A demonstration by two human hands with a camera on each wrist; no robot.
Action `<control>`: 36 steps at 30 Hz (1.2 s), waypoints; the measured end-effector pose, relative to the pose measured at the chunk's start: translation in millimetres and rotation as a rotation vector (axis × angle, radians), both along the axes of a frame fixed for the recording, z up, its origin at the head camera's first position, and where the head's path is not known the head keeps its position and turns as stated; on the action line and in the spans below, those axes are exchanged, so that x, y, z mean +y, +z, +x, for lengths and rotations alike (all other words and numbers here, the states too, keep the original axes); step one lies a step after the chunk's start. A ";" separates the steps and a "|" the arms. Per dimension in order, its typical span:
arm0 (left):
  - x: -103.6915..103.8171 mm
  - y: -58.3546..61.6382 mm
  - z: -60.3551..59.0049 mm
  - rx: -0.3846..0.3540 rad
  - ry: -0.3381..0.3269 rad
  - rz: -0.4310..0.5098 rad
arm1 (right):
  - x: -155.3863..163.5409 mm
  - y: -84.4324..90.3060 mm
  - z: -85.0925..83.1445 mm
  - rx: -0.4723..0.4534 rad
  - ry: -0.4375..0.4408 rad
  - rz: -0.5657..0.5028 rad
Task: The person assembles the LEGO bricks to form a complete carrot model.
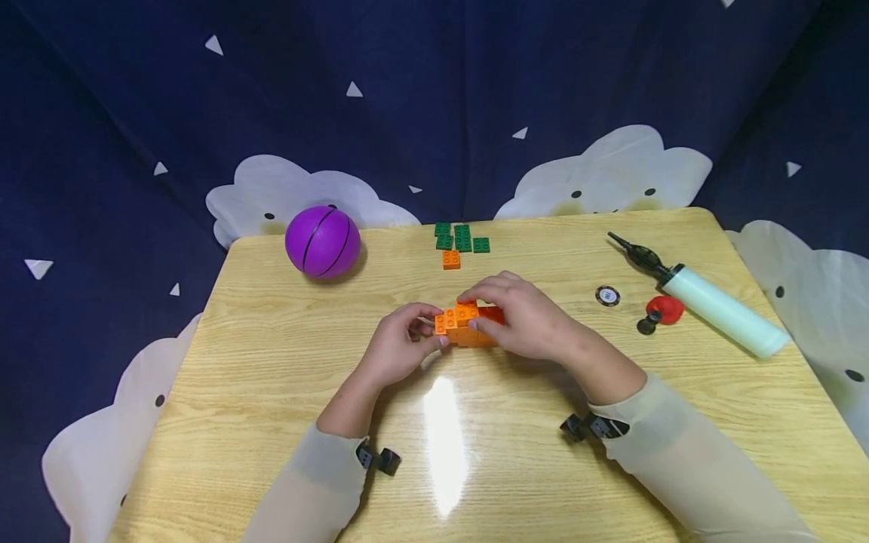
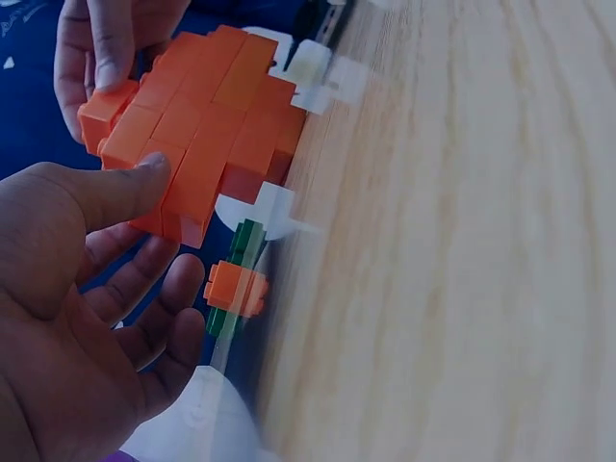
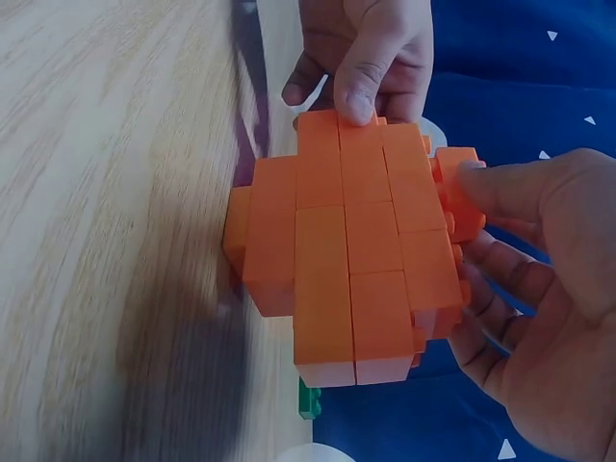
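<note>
An orange toy-brick build (image 3: pixel 348 241), made of stacked rows with stepped ends, stands at the middle of the table. My left hand (image 1: pixel 397 343) grips its left end, thumb on the near face and fingertips at the far side. At the top of the build, a small orange brick (image 3: pixel 460 192) is pinched between the thumb and fingers of my right hand (image 1: pixel 526 320). This brick sits at the studs of the top row, as the right wrist view shows. The right hand covers part of the build's right end in the head view.
Several green bricks (image 1: pixel 462 238) and a loose orange brick (image 1: pixel 451 260) lie beyond the build. A purple ball (image 1: pixel 322 242) sits at the back left. To the right are a poker chip (image 1: pixel 607 296), a red item (image 1: pixel 665 309) with a black part, and a hand pump (image 1: pixel 723 309).
</note>
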State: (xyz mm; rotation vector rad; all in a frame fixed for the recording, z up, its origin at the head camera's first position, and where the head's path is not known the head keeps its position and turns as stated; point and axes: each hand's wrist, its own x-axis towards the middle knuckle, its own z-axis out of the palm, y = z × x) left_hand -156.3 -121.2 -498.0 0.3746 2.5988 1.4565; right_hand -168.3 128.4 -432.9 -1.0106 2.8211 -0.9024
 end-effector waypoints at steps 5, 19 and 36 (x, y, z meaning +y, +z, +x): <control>0.6 -0.3 1.2 -0.001 0.007 -0.005 | -1.3 -0.2 0.0 0.005 -0.003 0.012; 1.6 -1.0 2.0 -0.026 0.022 -0.014 | -2.1 2.0 -2.2 0.029 0.023 0.034; 2.9 -0.7 0.8 0.012 -0.014 -0.026 | -3.7 1.4 -5.4 0.043 0.040 0.053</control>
